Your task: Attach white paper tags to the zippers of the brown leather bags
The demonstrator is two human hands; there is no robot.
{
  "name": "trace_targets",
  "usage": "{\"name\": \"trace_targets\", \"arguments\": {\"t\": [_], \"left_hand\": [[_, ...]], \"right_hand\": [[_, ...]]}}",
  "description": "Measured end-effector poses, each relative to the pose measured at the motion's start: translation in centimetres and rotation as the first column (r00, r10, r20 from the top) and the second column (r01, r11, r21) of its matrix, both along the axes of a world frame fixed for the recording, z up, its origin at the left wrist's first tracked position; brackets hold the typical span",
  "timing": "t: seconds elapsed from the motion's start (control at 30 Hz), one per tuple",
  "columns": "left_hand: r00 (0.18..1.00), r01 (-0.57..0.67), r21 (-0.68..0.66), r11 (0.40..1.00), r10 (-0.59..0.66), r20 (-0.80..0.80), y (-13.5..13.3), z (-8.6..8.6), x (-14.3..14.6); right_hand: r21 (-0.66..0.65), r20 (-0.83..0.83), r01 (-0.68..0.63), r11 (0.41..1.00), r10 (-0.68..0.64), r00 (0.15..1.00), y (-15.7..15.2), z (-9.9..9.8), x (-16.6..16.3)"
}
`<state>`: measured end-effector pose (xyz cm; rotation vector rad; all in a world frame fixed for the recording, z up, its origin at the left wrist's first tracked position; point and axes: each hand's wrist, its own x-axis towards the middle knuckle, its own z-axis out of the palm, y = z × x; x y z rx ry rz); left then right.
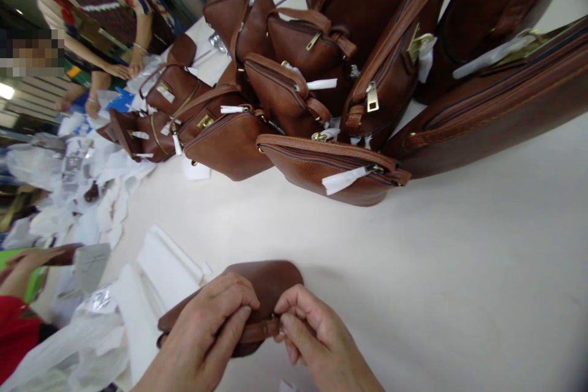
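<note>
A small brown leather bag (271, 275) lies on the white table in front of me, its zipped edge toward me. My left hand (206, 324) is closed over the bag's near side, thumb and fingers gripping the leather by the zip. At the right end of that edge, my right hand (312, 337) pinches a small part with thumb and forefinger. Whether this is the zip pull or a bit of strap, the fingertips hide. Beyond my hands stands a brown zipped bag (321, 165) with a white-wrapped pull.
Several brown handbags (225, 147) crowd the table's far side. White paper sheets (160, 269) lie left of my hands. Plastic wrapping (68, 177) is heaped at the left. Other people work there, one in a red sleeve (18, 331), another's hands (128, 67) farther back.
</note>
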<state>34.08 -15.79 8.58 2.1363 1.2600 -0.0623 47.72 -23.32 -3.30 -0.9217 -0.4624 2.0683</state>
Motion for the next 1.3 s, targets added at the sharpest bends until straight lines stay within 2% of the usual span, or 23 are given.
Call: {"name": "trace_targets", "arguments": {"t": [0.1,0.27,0.37,0.47,0.63,0.8,0.9,1.03,1.17,1.3], "left_hand": [[1.000,-0.020,0.006,1.000,0.020,0.016,-0.3,-0.2,-0.4],[0.992,0.038,0.009,0.999,-0.039,0.116,-0.8,-0.6,-0.5],[0.988,0.053,0.001,0.999,-0.053,0.144,-0.8,-0.5,-0.5],[0.988,0.007,-0.041,0.999,0.000,0.153,-0.7,-0.6,-0.7],[0.983,0.015,-0.035,0.999,-0.009,0.183,-0.5,-1.0,-1.0],[0.977,0.045,-0.003,0.999,-0.043,0.208,-0.7,-1.1,-1.1],[0.970,0.069,-0.025,0.997,-0.061,0.235,-1.1,-1.1,-1.6],[0.968,0.044,-0.080,0.996,-0.023,0.249,-1.3,-1.0,-1.8],[0.961,0.056,-0.083,0.995,-0.031,0.275,-1.0,-1.1,-1.6],[0.954,0.067,-0.075,0.995,-0.042,0.297,-1.1,-1.5,-1.7]], "right_hand": [[0.034,0.054,-0.040,0.999,0.038,0.998,-0.2,0.6,0.5],[0.006,0.112,-0.028,1.000,0.027,0.993,-1.0,0.8,0.2],[-0.064,0.091,0.017,0.998,-0.011,0.996,-1.5,0.2,-0.6],[-0.130,0.074,0.028,0.991,-0.019,0.997,-1.6,-0.2,-1.0],[-0.142,0.099,-0.027,0.989,0.042,0.994,-1.1,0.8,-0.2],[-0.172,0.040,0.023,0.985,-0.016,0.999,-1.2,1.1,-0.2],[-0.149,0.008,0.044,0.988,-0.043,0.999,-1.7,0.3,-0.5],[-0.070,0.022,0.073,0.995,-0.072,0.997,-1.9,-0.6,-0.4],[-0.042,0.093,0.003,0.999,0.000,0.996,-1.5,-0.3,0.6],[-0.057,0.005,-0.039,0.998,0.039,0.999,-1.6,0.3,1.1]]}}
